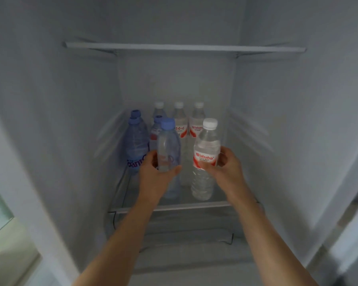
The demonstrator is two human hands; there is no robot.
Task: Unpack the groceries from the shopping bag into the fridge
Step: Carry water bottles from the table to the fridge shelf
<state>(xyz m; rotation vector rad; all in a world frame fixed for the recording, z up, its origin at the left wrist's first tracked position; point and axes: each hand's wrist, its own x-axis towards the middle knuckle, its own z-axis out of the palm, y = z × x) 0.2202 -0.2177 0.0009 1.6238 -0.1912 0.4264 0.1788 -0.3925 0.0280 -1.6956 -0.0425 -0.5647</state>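
I see both of my arms reaching into the open fridge (50,120), each hand holding one bottle over the glass shelf (174,207).

My left hand (153,172) grips a blue-capped bottle (168,149) around its middle. The fingers (154,158) curl around the left side of the bottle and the thumb presses its right side. The bottle is upright. Its base sits close to the front edge of the glass shelf; I cannot tell whether it touches the shelf.

My right hand (225,164) grips a white-capped bottle (207,153) at its red and white label. The thumb lies under the label at the front and the fingers (223,156) wrap around the right side. This bottle is upright, just to the right of the blue-capped bottle and apart from it. Its base is also close to the front edge of the glass shelf.

Behind the two held bottles, further bottles stand on the glass shelf. Two large blue bottles (135,141) stand one behind the other at the left of the shelf, next to the fridge wall. Another blue-capped bottle (156,131) stands directly behind the one in my left hand. Three white-capped bottles (179,122) stand in a row at the rear of the glass shelf, two of them showing red labels.

An upper shelf (184,47) spans the fridge well above the glass shelf.
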